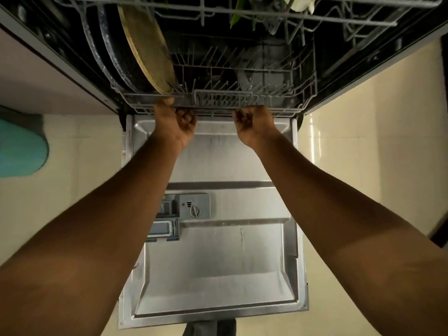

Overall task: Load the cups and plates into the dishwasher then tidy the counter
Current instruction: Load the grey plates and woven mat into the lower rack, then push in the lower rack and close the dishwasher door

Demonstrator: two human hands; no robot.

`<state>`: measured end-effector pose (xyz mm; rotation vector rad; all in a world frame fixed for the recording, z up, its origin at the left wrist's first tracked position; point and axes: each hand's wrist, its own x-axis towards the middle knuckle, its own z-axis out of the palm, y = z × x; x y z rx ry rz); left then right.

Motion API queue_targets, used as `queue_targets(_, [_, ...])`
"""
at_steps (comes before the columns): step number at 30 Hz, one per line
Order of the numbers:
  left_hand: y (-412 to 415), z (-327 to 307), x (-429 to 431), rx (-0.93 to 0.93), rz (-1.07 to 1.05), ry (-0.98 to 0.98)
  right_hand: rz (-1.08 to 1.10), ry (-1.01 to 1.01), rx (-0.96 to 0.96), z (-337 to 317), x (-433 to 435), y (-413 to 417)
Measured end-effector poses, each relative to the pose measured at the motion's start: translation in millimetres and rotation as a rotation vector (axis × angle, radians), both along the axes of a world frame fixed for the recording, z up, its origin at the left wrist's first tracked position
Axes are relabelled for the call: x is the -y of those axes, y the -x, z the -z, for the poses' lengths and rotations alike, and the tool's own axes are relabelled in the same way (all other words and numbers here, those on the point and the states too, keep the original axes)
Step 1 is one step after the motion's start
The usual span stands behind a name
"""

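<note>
While both forearms reach forward over the lowered door (218, 258), the left hand (175, 121) and right hand (254, 123) each grip the front rail of the lower rack (286, 103), fingers curled round the wire on either side of its central handle (223, 97). The rack's front edge sits at the mouth of the dishwasher (351, 44), just above the hinge end of the door.

Plates stand on edge in the left part of the lower rack: a tan plate (148, 44) nearest the centre, and two dark-rimmed plates (106, 52) to its left, close beside one another. The right part of the rack shows bare tines.

At the far edge of the view, the upper rack (242, 14) carries a green item (238, 10) and a pale item (300, 3), both too cut off to identify.

On the door's steel inner face, left of centre, lies the detergent dispenser (191, 207) with its round knob. A teal mat (21, 146) lies on the tiled floor (363, 132) at far left.
</note>
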<state>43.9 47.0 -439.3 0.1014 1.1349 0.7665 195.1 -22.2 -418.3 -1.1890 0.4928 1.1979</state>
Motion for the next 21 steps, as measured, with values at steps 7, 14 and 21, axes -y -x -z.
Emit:
queue_targets(7, [-9.3, 2.3, -29.9, 0.017, -0.019, -0.015, -0.095, -0.029, 0.013, -2.3, -22.8, -12.8])
queue_targets(14, [-4.8, -3.9, -7.3, -0.147, 0.23, -0.05, -0.279, -0.008, 0.164, 8.1, 2.5, -9.5])
queue_targets(21, [21.4, -13.9, 79.2, -0.31, 0.428, -0.019, -0.322, 0.028, 0.189, 3.6, 60.1, 24.5])
